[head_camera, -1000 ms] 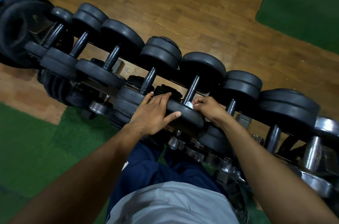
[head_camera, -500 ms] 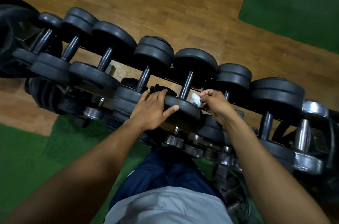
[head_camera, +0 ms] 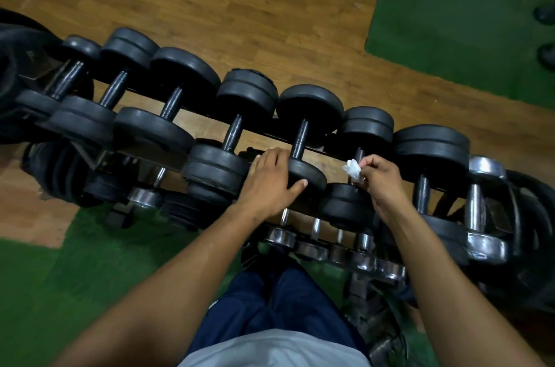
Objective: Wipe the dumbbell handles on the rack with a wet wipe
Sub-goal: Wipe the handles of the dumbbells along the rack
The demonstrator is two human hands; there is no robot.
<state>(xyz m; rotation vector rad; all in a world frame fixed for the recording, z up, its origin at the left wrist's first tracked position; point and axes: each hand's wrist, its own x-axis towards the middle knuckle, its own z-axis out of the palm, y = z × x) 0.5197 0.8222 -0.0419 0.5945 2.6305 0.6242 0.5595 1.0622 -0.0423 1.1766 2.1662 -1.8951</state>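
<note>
The left hand [head_camera: 271,183] lay flat, fingers relaxed and spread, on the near matte black rubber plate of a dumbbell [head_camera: 303,143] whose dark, smooth metal handle ran up to a round far plate. The right hand [head_camera: 380,177] pinched a crumpled white wet wipe [head_camera: 353,170] just beside the handle of the next dumbbell [head_camera: 359,156] to the right, mostly hidden. Both sat on the top tier of the angled black steel rack [head_camera: 99,153], in a row of round-plated dumbbells. Smaller chrome dumbbells [head_camera: 315,242], shiny and hexagonal-ended, lined the lower tier. Below lay wood-grain flooring [head_camera: 240,6] and green turf [head_camera: 450,21]. No writing was legible.
</note>
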